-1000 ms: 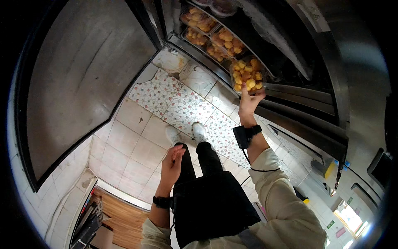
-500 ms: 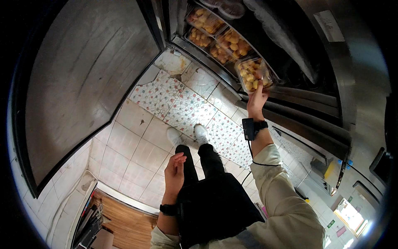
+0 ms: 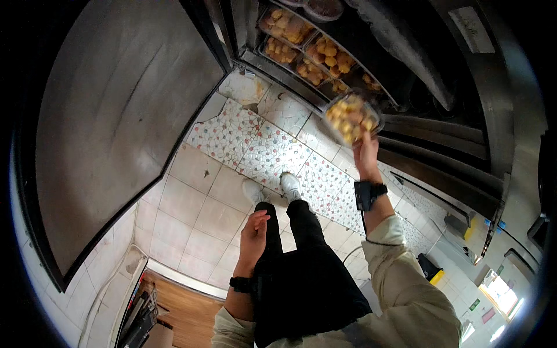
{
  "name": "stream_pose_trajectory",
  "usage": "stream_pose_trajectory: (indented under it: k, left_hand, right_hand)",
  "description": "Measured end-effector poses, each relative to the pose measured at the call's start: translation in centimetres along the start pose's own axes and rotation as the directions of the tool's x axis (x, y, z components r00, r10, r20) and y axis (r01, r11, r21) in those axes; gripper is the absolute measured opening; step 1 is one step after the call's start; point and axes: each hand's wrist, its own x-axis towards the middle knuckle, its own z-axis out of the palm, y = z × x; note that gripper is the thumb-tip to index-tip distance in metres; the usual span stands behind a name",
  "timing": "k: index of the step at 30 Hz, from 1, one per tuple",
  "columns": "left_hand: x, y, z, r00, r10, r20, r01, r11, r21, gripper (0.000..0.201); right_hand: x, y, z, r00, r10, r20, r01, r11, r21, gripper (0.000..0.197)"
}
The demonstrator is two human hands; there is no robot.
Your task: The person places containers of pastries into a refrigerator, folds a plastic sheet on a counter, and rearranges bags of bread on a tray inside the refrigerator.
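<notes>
My right hand (image 3: 365, 151) grips the near edge of a clear plastic food container (image 3: 352, 118) filled with yellow-orange chunks. The container is slightly blurred and hangs just outside the open fridge, in front of its shelf. Similar packed containers (image 3: 328, 55) fill the shelf behind it, stacked side by side. My left hand (image 3: 254, 235) hangs over my left thigh with its fingers loosely bent and nothing in them. Each wrist wears a dark strapped device, and a cable runs from the right one.
The fridge door (image 3: 127, 122) stands wide open on the left. Dark round-edged packs (image 3: 323, 8) sit at the shelf's far end. Tiled floor (image 3: 214, 209) with a patterned strip (image 3: 278, 151) lies underfoot. A wooden surface (image 3: 185, 313) is at the lower left.
My right hand has drawn the container out from the shelf edge, towards me, uncovering more containers behind it. The left hand has barely moved.
</notes>
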Motion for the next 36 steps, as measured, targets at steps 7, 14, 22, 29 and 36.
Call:
stream_pose_trajectory:
  k: [7,14,22,29,36]
  left_hand:
    - [5.0,-2.9,2.2,0.987,0.013,0.159,-0.012,1.000,-0.011,0.026]
    - [20.6,-0.8,9.1,0.885,0.114,0.451,-0.112,0.993,-0.032,0.057]
    - [37.7,-1.0,20.3,0.669,0.475,0.573,-0.694,0.675,0.251,0.062]
    - [42.1,-1.4,21.5,0.607,0.635,0.479,-0.795,0.491,0.357,0.061]
    - [44.7,0.8,14.5,0.216,0.975,-0.046,-0.667,0.181,0.723,0.058]
  right_hand:
    - [1.4,6.8,-1.8,0.956,-0.292,0.032,0.280,0.870,-0.406,0.059]
    - [8.8,11.9,-1.5,0.827,-0.561,-0.006,0.466,0.692,-0.552,0.070]
    - [15.7,15.1,-2.8,0.697,-0.713,-0.080,0.509,0.570,-0.645,0.074]
    - [14.7,9.9,-1.1,0.948,-0.296,-0.115,-0.115,0.016,-0.993,0.058]
    - [16.4,12.0,-3.2,0.923,-0.378,-0.070,-0.016,0.144,-0.989,0.068]
